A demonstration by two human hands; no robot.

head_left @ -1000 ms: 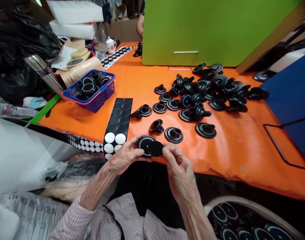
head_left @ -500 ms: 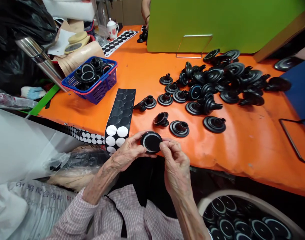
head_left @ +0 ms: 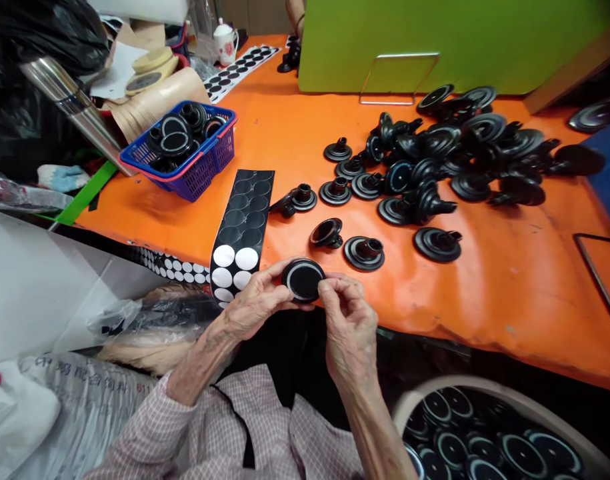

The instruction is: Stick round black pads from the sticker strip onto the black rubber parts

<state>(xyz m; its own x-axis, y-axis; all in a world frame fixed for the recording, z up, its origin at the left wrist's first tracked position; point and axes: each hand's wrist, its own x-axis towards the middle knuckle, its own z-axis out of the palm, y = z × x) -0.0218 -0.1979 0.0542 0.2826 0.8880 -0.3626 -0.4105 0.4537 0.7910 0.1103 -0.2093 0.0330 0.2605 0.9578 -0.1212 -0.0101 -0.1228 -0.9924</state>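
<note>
The only writing that shows stands on the white woven sack [head_left: 69,393] at the lower left, just left of the person's checked sleeve [head_left: 199,433]. A line of dark printed Chinese characters runs across the sack's upper face, ending in the digits "611" next to the sleeve; the characters are too blurred and creased to read with certainty. The small white teapot [head_left: 225,45] far beyond the sack, at the back of the orange counter [head_left: 485,287], carries red marks, a pattern rather than legible text.
</note>
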